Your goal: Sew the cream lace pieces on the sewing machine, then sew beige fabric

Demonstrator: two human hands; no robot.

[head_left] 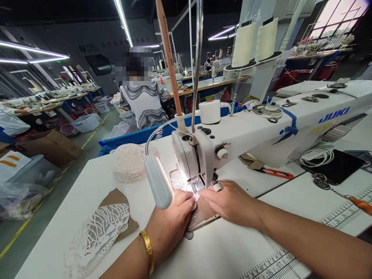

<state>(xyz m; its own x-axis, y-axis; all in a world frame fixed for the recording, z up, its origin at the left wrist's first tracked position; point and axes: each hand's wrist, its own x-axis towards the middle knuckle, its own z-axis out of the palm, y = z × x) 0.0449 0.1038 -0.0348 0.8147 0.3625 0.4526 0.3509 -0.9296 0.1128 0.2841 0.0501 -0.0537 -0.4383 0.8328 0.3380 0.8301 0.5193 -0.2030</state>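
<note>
White lace trim [196, 199] lies under the needle area of a white sewing machine [200, 155], lit by its lamp [159, 184]. My left hand [171, 213], with a gold bracelet on the wrist, has its fingers bent together on the lace just left of the presser foot [196, 186]. On the other side, my right hand [232, 201] pinches at the work close to the foot, its fingertips partly hidden by the machine head. Brown material [202, 216] shows between the hands. To the left rests another lace piece [107, 221] with brown fabric.
A stack of lace pieces [129, 162] lies behind the lamp. An orange-handled cutter [277, 173], a coiled white cable [316, 155] and a key ring [321, 181] are at the right. Thread cones [243, 45] stand behind the machine. A co-worker [143, 100] sits ahead, back turned.
</note>
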